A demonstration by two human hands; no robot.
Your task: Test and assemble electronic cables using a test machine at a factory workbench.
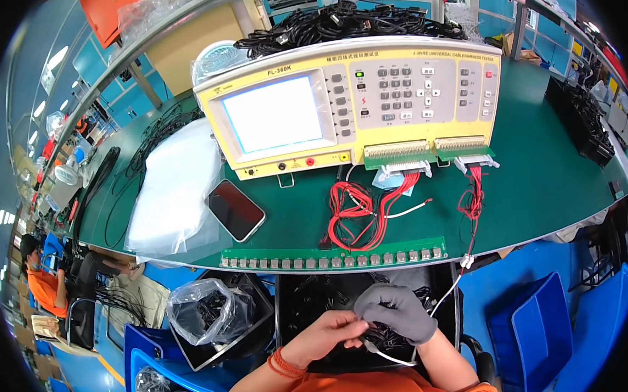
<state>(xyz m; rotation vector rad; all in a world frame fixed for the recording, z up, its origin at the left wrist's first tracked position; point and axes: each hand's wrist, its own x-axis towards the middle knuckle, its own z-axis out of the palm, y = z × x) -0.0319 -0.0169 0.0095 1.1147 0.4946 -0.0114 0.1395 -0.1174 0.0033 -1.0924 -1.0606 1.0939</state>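
My bare left hand, with a red beaded bracelet at the wrist, is closed in a pinch above my lap. Against its fingertips is my right hand in a grey glove, its fingers closed too. What they pinch between them is too small to make out. Just below the fingers hangs the plug end of a white cable, which loops round my right wrist and up to the table. A black tray holding black cables lies under my hands.
A yellow cable tester with a lit screen stands on the green table. Red wires, a phone and a green connector board lie before it. A bagged bin stands left, blue crates right. Another person sits far left.
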